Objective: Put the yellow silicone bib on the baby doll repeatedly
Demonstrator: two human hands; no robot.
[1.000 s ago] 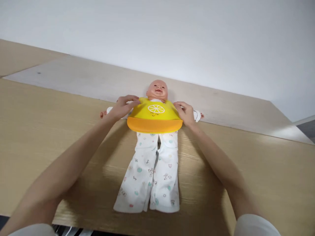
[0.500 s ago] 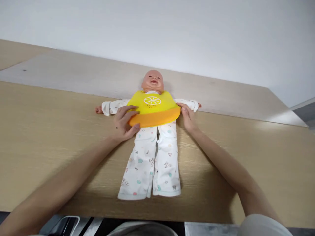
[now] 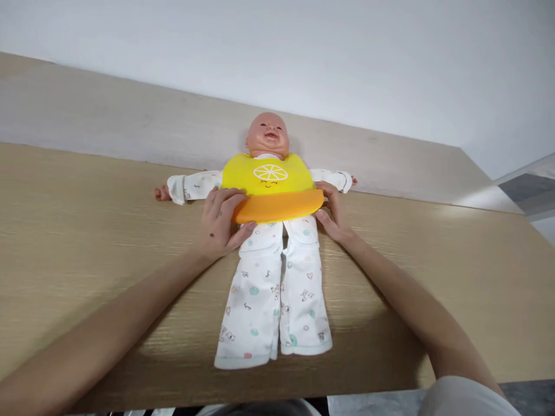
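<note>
A white wall (image 3: 347,52) fills the far side, toward 12 o'clock. Below it a light wooden table (image 3: 455,277) spans the whole view, with a paler board (image 3: 108,127) running along its far edge against the wall. A doll (image 3: 267,134) lies on its back in the middle of the table, head toward 12 o'clock and legs toward 6 o'clock, its arms spread flat toward 9 and 3 o'clock. It wears a white printed suit (image 3: 273,300) whose trouser legs lie side by side, the hems nearest the person. Over the doll's chest sits a yellow bib (image 3: 269,184) with an orange pocket lip along its lower edge and a white lemon-slice print (image 3: 270,172) near the neck. The left hand (image 3: 221,222) comes in from 7 o'clock and grips the bib's lower corner on the 9 o'clock side, with fingers curled over the top of the orange lip and the thumb pressed beneath it. The right hand (image 3: 332,211) comes in from 5 o'clock and pinches the opposite corner on the 3 o'clock side, fingers above the lip and thumb under it.
</note>
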